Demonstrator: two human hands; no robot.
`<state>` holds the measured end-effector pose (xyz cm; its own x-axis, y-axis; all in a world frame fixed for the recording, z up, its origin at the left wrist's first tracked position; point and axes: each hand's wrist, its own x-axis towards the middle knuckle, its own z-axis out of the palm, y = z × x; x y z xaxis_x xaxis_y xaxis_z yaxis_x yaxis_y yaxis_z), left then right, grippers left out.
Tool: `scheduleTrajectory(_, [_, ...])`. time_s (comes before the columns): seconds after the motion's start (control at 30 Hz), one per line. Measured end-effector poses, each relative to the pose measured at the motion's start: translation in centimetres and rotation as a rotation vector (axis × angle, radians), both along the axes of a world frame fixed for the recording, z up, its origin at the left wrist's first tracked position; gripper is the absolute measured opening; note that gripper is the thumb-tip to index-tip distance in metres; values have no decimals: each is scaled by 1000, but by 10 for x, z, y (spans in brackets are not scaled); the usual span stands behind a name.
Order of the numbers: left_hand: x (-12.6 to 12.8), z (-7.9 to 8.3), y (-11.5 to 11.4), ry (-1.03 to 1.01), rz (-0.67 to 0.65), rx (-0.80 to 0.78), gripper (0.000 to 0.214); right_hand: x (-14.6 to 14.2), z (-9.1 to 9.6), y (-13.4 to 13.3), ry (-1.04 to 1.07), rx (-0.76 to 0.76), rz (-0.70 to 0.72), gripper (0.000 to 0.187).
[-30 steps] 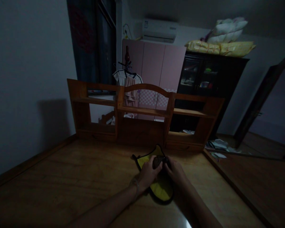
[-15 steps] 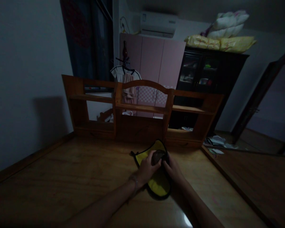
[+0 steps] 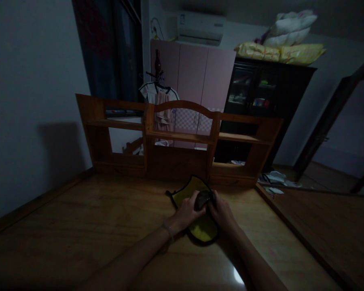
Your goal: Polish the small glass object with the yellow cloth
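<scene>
A dark, glossy, rounded object (image 3: 202, 200), lens-like as on sunglasses, is held between my two hands; its exact kind is hard to make out in the dim light. My left hand (image 3: 190, 208) has its fingers closed around the left side of it, thumb at the front. Closed at its right edge is my right hand (image 3: 221, 211), with the fingertips partly hidden. Beneath both hands spreads a yellow cloth (image 3: 203, 230) with black edging and a small loop at its left corner. Whether the right fingers also pinch the cloth cannot be seen.
The wooden surface (image 3: 109, 218) carries a raised border on both sides. A wooden shelf unit (image 3: 182, 137) stands along its far end. Behind are a pink wardrobe (image 3: 191, 76), a black cabinet (image 3: 269, 89) and hanging clothes (image 3: 162, 101). Papers (image 3: 276, 178) lie at the right.
The cloth's lower part has risen slightly and its far corner has shifted left. Both hands keep their hold on the dark object, which has turned slightly. The view has shifted a little.
</scene>
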<state>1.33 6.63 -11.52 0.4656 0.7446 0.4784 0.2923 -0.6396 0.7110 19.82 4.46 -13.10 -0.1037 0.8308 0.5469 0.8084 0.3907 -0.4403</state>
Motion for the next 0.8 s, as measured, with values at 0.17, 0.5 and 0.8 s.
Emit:
scheduleTrajectory(0.17, [3, -9, 2, -35, 36, -23, 27, 2, -8, 5, -16, -27, -16, 43])
scheduleTrajectory(0.5, [4, -12, 8, -86, 88, -58, 29, 2, -11, 9, 143, -94, -22, 39])
scheduleTrajectory(0.8, [4, -19, 16, -218, 30, -315, 39, -2, -11, 11, 282, -150, 140, 39])
